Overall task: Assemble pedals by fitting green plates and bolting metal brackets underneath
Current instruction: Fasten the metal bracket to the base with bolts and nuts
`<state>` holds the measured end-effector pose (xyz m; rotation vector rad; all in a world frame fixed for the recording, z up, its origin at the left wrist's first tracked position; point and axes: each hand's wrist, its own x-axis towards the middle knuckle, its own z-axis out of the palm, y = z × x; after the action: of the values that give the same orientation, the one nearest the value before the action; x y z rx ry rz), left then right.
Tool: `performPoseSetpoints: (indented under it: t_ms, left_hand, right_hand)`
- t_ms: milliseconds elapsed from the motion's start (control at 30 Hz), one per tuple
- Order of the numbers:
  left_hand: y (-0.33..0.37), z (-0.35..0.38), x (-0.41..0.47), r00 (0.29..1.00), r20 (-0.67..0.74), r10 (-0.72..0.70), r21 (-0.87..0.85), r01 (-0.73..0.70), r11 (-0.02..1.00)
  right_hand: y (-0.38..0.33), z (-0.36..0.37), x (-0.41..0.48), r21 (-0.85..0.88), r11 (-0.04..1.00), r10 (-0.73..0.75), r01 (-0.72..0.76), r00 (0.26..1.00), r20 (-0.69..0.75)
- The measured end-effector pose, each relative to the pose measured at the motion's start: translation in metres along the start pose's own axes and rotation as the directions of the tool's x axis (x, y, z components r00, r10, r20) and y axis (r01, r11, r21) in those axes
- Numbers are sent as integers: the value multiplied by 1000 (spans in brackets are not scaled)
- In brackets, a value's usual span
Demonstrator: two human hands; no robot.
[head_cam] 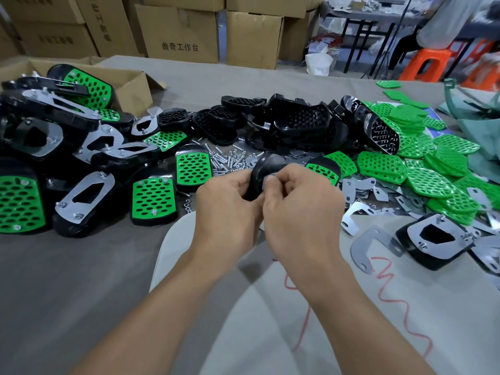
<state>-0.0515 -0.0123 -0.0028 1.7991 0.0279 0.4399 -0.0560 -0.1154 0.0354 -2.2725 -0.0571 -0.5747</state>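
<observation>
Both hands meet over the middle of the table around one black pedal body, held on edge. My left hand grips its left side. My right hand has its fingers curled at the pedal's near face, pinching at a small metal part there; the part itself is mostly hidden. Loose bolts and nuts lie just behind the hands. Green perforated plates are heaped at the right, and bare metal brackets lie at the near right.
Finished pedals with green plates and brackets are piled at the left beside an open cardboard box. Empty black pedal bodies are stacked at the back centre. Cardboard cartons stand behind the table. A person sits at the far right by orange stools.
</observation>
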Motion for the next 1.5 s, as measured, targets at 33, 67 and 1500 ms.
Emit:
performPoseSetpoints:
  t_ms: [33,67,1500]
  left_hand:
    - [-1,-1,0,1000,4,2,-27,-2,1000]
    - [-2,0,0,1000,13,12,-60,-11,998]
    - [1,-55,35,860,-18,-510,-772,312,554]
  right_hand:
    - [0,-1,0,11,1000,-4,4,1000,-7]
    - [1,-2,0,15,1000,-9,9,1000,-12]
    - [10,52,57,-167,932,-193,321,833,518]
